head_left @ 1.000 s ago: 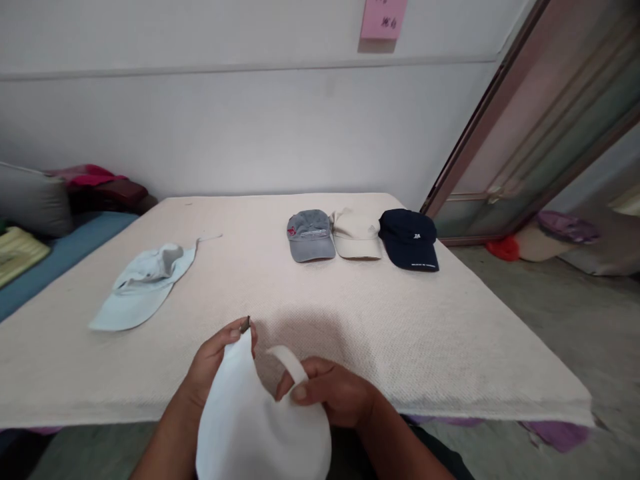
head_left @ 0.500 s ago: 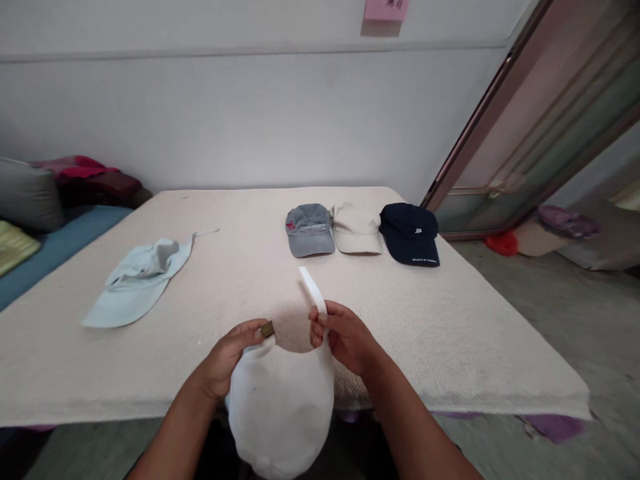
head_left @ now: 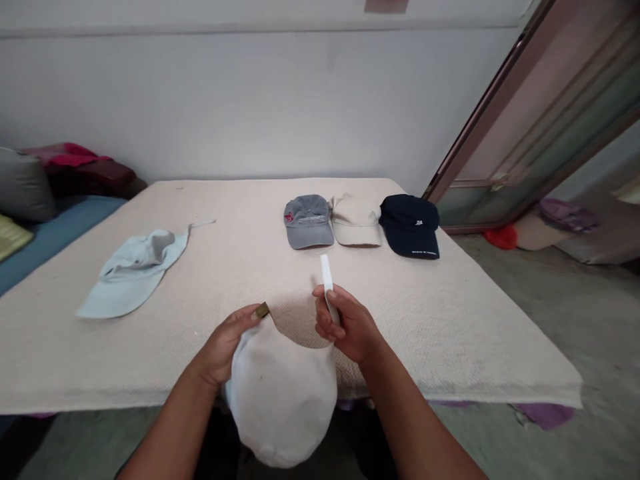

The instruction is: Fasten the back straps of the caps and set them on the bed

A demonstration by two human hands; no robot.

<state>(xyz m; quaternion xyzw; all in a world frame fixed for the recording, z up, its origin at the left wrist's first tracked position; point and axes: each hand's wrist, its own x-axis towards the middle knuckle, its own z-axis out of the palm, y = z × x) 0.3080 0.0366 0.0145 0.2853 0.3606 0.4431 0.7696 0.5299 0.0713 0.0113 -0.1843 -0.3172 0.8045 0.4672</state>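
Observation:
A white cap (head_left: 285, 393) hangs between my hands at the table's near edge, its back opening facing up. My left hand (head_left: 227, 343) pinches the side of the opening by the brass-coloured buckle (head_left: 261, 310). On the other side, my right hand (head_left: 350, 323) is closed around the cap's white strap (head_left: 327, 272), whose free end sticks up above the fingers. Strap and buckle are apart. The cap's brim is hidden from view.
The table (head_left: 240, 260) has a cream cover. Toward its back right, a grey cap (head_left: 307, 223), a beige cap (head_left: 356, 220) and a navy cap (head_left: 411, 227) sit in a row. A pale blue cap (head_left: 133, 273) lies at the left, its strap loose.
My right hand has moved slightly right with the strap, which now stands more upright. My left hand and the buckle have shifted up a little. The whole view has tilted slightly downward.

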